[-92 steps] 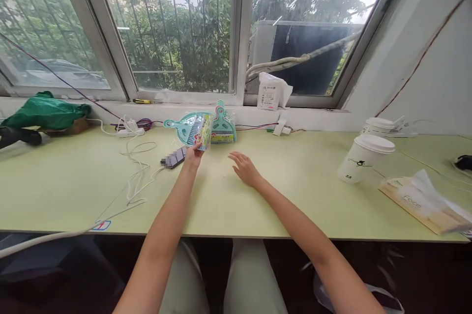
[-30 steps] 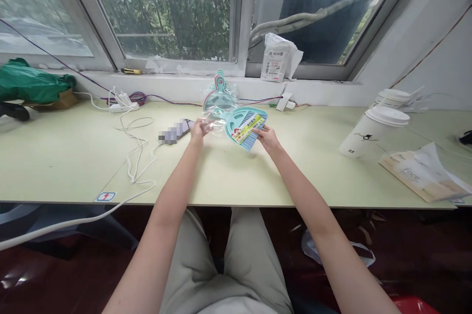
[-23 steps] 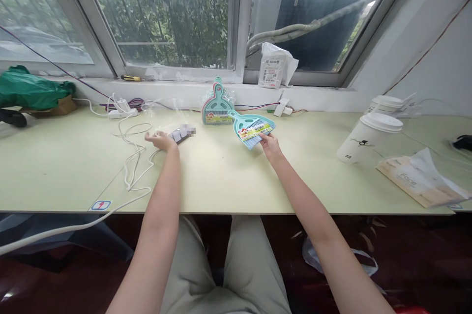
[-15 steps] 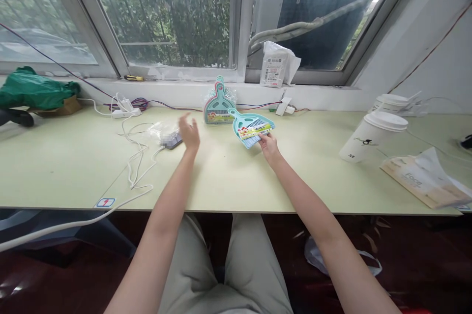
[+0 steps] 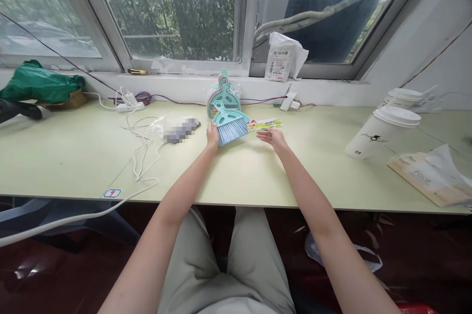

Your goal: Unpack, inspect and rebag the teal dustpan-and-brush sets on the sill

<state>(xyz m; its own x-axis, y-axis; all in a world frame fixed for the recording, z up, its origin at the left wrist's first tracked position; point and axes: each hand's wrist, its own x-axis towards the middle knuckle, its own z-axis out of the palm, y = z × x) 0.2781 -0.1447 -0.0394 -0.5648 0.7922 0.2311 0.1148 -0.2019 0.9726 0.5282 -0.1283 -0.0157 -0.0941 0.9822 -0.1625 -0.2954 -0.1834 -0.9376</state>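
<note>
My left hand is closed on the left edge of a teal dustpan-and-brush set, its blue-grey bristles facing me and its handle pointing up and left. A printed paper label, yellow, white and green, sticks out to the right from the set. My right hand has the label pinched along its lower right part, palm side partly hidden. Right behind the set, more dustpan-and-brush sets in teal and pink lean in a stack against the sill, with clear plastic around them.
White cables and a blurred-out phone-like object lie to the left. A power strip and a green bag are farther back. Right stand white paper cups and a tissue pack. A utility knife rests on the sill.
My left hand has come in from the left and taken hold of the set's edge. The label has shifted right off the set's front with my right hand, uncovering the bristles.
</note>
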